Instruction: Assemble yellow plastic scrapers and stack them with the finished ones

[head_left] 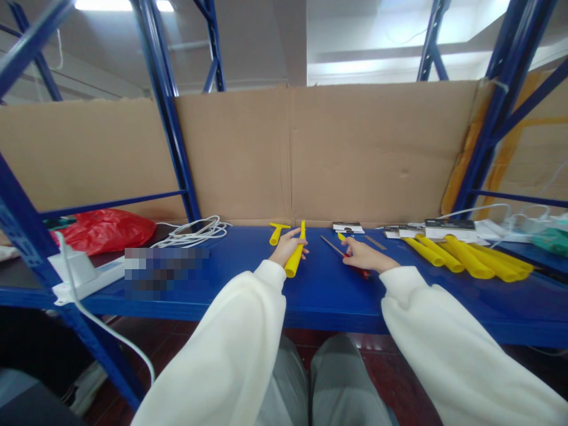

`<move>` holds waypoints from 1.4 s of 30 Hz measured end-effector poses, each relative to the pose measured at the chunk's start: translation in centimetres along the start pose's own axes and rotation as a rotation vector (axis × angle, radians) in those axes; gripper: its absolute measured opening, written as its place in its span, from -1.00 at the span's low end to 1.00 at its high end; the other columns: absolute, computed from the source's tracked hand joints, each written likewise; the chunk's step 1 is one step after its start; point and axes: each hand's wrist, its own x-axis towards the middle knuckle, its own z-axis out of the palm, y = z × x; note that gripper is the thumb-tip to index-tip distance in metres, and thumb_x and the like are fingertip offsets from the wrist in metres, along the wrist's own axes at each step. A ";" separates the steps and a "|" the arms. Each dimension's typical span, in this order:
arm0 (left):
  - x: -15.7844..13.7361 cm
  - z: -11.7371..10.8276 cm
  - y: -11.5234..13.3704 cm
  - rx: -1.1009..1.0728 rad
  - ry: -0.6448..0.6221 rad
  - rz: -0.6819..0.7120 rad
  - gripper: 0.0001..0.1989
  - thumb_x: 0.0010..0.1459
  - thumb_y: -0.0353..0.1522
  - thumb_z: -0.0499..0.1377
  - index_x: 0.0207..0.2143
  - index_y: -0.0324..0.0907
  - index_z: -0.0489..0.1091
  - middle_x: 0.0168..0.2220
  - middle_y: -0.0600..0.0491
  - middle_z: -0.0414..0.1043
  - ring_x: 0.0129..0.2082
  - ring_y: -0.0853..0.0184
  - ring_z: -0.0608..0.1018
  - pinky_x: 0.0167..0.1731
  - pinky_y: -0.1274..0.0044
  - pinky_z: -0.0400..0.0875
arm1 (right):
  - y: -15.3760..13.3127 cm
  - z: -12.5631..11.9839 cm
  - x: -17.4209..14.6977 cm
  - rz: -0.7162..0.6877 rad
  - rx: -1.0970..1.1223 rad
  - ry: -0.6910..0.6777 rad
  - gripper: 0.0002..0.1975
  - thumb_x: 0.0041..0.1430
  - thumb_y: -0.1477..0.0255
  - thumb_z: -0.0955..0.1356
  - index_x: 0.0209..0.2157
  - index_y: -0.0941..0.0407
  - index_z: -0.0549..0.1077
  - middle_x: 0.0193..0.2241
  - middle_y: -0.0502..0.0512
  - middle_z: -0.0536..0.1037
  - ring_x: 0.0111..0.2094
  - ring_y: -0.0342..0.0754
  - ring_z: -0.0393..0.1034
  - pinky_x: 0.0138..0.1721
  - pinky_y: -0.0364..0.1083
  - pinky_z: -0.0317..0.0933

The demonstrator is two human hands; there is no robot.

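My left hand [287,247] is closed around a yellow tapered handle [293,264], its wide round end toward me and its narrow end pointing away. A yellow T-shaped piece [277,234] lies just beyond that hand, to the left. My right hand [364,256] has its fingers closed on a screwdriver [333,246]; the long shaft points away to the left, and part of the red and dark handle shows under the palm. Beyond the right fingers are a small yellow piece [341,236] and a thin flat metal strip [375,242].
Several yellow handles [470,260] lie side by side at right, below black-and-white packages [449,228]. Another package [348,227] rests by the cardboard wall [355,154]. At left are a white cable [195,232], power strip [95,281] and red bag [109,229]. Blue posts [166,112] frame the table.
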 end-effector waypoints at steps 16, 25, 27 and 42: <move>-0.2 -0.4 0.3 -0.037 0.016 -0.027 -0.32 0.14 -0.59 0.15 0.32 -0.25 0.13 -0.41 0.04 0.48 -0.64 0.46 0.48 -0.68 0.66 0.36 | 3.7 -2.7 0.1 0.100 -0.161 0.122 -0.89 0.08 0.41 0.36 -0.45 0.12 0.53 -0.52 0.07 0.57 -0.43 -0.03 0.47 -0.42 -0.13 0.25; 0.2 -0.8 0.0 -0.044 -0.003 -0.019 -0.32 0.14 -0.58 0.14 0.31 -0.25 0.12 -0.42 0.02 0.50 -0.64 0.42 0.50 -0.69 0.65 0.36 | 6.7 -4.3 -0.1 -0.109 0.016 0.401 -0.75 0.09 0.27 0.37 -0.25 0.06 0.60 -0.28 0.14 0.67 -0.23 0.11 0.54 -0.14 0.05 0.39; 0.3 -0.8 -0.1 -0.038 -0.015 -0.024 -0.33 0.15 -0.56 0.14 0.32 -0.23 0.12 -0.41 0.01 0.52 -0.64 0.42 0.51 -0.69 0.65 0.36 | 6.4 -4.4 -0.4 -0.152 0.047 0.391 -0.76 0.10 0.29 0.36 -0.25 0.06 0.60 -0.27 0.13 0.66 -0.23 0.11 0.54 -0.10 0.07 0.39; 0.3 -0.8 0.2 -0.067 -0.068 -0.043 -0.33 0.20 -0.52 0.12 0.34 -0.22 0.06 -0.43 0.02 0.54 -0.64 0.40 0.51 -0.68 0.64 0.36 | 5.5 -4.3 -1.0 -0.176 0.043 0.365 -0.80 0.08 0.33 0.35 -0.29 0.07 0.57 -0.28 0.11 0.66 -0.25 0.09 0.52 -0.10 0.07 0.38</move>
